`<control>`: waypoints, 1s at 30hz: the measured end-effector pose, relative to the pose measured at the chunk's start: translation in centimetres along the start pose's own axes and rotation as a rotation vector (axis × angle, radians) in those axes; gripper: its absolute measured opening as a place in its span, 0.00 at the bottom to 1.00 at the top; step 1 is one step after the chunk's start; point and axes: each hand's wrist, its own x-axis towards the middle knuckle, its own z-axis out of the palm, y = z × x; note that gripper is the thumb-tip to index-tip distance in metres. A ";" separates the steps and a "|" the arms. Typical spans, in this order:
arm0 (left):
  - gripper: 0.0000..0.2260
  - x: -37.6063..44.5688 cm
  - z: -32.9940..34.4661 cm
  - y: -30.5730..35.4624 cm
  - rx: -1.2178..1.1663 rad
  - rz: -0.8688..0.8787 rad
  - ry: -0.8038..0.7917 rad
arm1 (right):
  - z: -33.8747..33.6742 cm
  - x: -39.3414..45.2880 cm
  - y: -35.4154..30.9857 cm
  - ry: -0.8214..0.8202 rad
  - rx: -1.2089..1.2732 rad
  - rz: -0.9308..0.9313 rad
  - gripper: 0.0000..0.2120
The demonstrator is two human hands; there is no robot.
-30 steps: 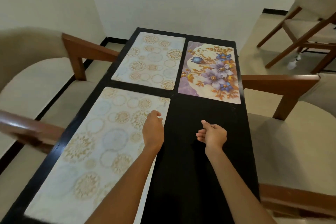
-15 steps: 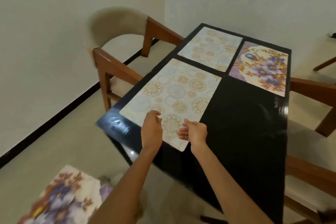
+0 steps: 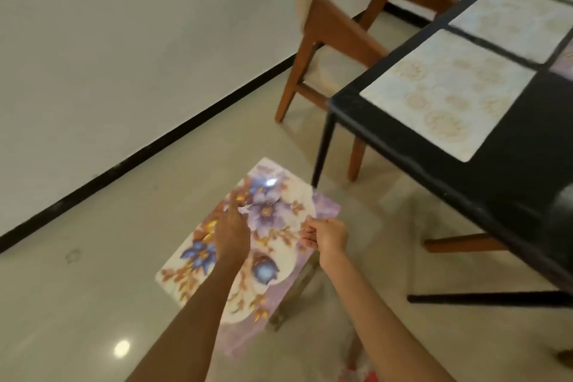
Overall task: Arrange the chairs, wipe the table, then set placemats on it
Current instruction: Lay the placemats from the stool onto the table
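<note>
A floral placemat (image 3: 273, 217) with purple and blue flowers lies low down to the left of the black table (image 3: 508, 170), on a seat whose wooden legs show beneath it. My left hand (image 3: 231, 232) reaches over its middle with straight fingers. My right hand (image 3: 327, 237) is curled at the mat's right edge and appears to pinch it. On the table lie two cream placemats, a near one (image 3: 446, 90) and a far one (image 3: 514, 18). A corner of another floral placemat (image 3: 566, 62) shows at the right edge.
A wooden chair with a beige seat (image 3: 338, 49) stands at the table's far left side, close to the white wall and its black skirting (image 3: 148, 146). More wooden chair legs (image 3: 459, 245) show under the table. The floor is glossy beige tile.
My view has swung left and down from the tabletop to the floral placemat near the floor. Both hands left the near cream placemat and now reach over the floral one.
</note>
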 end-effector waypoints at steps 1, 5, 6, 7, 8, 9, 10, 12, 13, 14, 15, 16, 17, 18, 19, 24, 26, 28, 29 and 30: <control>0.17 -0.5 -0.6 -3.0 0.006 -0.012 -0.028 | 1.0 -0.2 2.2 0.032 -0.010 0.016 0.08; 0.16 -2.3 -3.6 -12.0 0.032 -0.112 -0.149 | 4.7 -1.9 10.0 0.150 -0.298 0.038 0.11; 0.18 -2.5 -4.0 -13.0 0.050 -0.117 -0.165 | 5.2 -2.2 11.3 0.222 -0.340 0.044 0.17; 0.21 -2.5 -4.5 -13.9 0.056 -0.139 -0.193 | 5.6 -2.8 12.3 0.295 -0.347 0.061 0.23; 0.25 -2.4 -4.9 -14.7 0.061 -0.164 -0.219 | 6.0 -3.6 13.2 0.357 -0.362 0.100 0.30; 0.29 -2.1 -5.0 -15.3 0.069 -0.178 -0.236 | 6.3 -3.7 13.9 0.391 -0.388 0.144 0.35; 0.32 -1.8 -5.1 -15.8 0.084 -0.196 -0.258 | 6.5 -4.0 14.3 0.392 -0.401 0.195 0.38; 0.37 -1.1 -5.3 -16.9 0.103 -0.241 -0.341 | 6.8 -3.9 15.5 0.355 -0.307 0.268 0.38; 0.38 -0.8 -5.4 -17.3 0.090 -0.261 -0.384 | 6.7 -3.8 16.1 0.333 -0.258 0.282 0.36; 0.39 -0.4 -5.5 -17.6 0.068 -0.279 -0.423 | 6.7 -4.1 16.3 0.304 -0.245 0.293 0.33; 0.40 -0.1 -5.4 -18.0 0.040 -0.297 -0.455 | 6.5 -4.1 16.6 0.282 -0.260 0.295 0.31; 0.39 0.2 -5.5 -18.1 0.013 -0.314 -0.482 | 6.3 -4.0 17.0 0.276 -0.289 0.296 0.29; 0.39 0.4 -5.5 -18.2 -0.010 -0.319 -0.497 | 6.1 -4.0 17.2 0.282 -0.303 0.295 0.27; 0.38 0.5 -5.6 -18.2 -0.023 -0.318 -0.502 | 5.9 -4.1 17.2 0.289 -0.303 0.289 0.25; 0.38 0.5 -5.6 -18.1 -0.021 -0.308 -0.500 | 5.7 -4.1 17.3 0.297 -0.298 0.275 0.23; 0.35 -0.5 -5.9 -17.4 0.045 -0.253 -0.440 | 4.5 -4.8 16.8 0.338 -0.284 0.166 0.13; 0.34 -0.7 -5.9 -17.3 0.066 -0.260 -0.435 | 4.0 -5.3 16.4 0.402 -0.229 0.107 0.13; 0.31 -0.9 -6.1 -17.1 0.073 -0.256 -0.441 | 3.6 -6.0 15.8 0.436 -0.209 0.050 0.14; 0.29 -0.8 -6.1 -16.8 0.053 -0.263 -0.431 | 3.2 -6.3 15.4 0.456 -0.200 0.022 0.14; 0.27 -0.8 -6.3 -16.4 0.019 -0.284 -0.413 | 3.0 -6.7 15.1 0.477 -0.205 0.000 0.14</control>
